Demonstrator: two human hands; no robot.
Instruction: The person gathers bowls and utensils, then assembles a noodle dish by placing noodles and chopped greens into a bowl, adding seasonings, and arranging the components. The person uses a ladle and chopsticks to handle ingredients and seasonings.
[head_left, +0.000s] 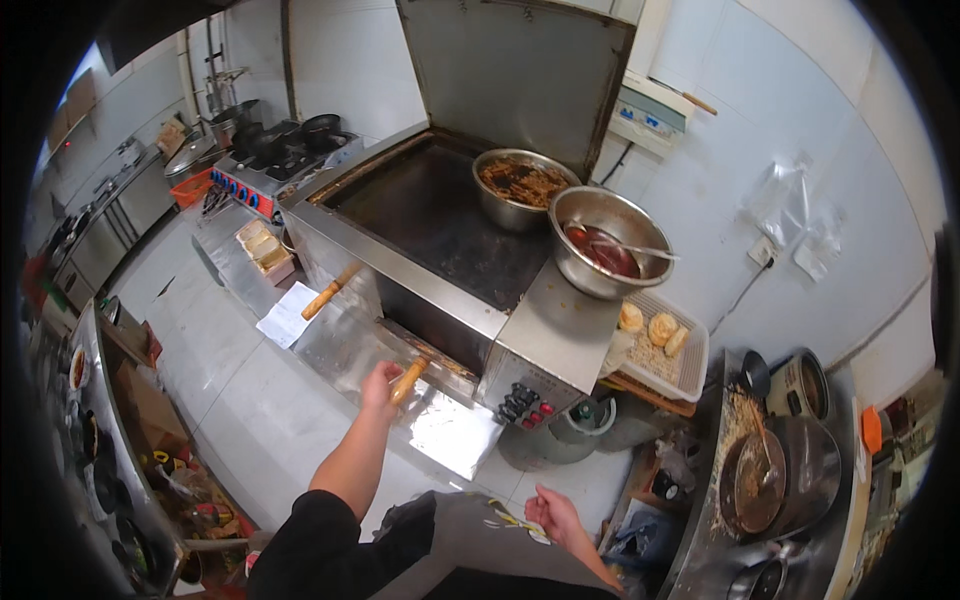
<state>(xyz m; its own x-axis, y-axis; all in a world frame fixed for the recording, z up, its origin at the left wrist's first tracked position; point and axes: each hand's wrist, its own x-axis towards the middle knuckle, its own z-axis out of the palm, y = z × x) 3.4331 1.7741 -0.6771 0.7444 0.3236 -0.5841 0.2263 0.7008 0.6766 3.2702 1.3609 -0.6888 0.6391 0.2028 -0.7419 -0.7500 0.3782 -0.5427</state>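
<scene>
My left hand is at the lower front of a steel griddle, right beside a turned wooden handle. Whether the fingers grip that handle or only rest next to it cannot be made out. A second wooden handle juts out farther left along the same front. Below them, a shiny steel shelf reflects the light. My right hand hangs low near the grey apron, fingers loosely curled, with nothing visible in it.
Two steel bowls stand at the griddle's right: one of brown food, one of red liquid with ladles. A white basket holds browned breads. Black knobs mark the control panel. Paper lies left; a side counter stands right.
</scene>
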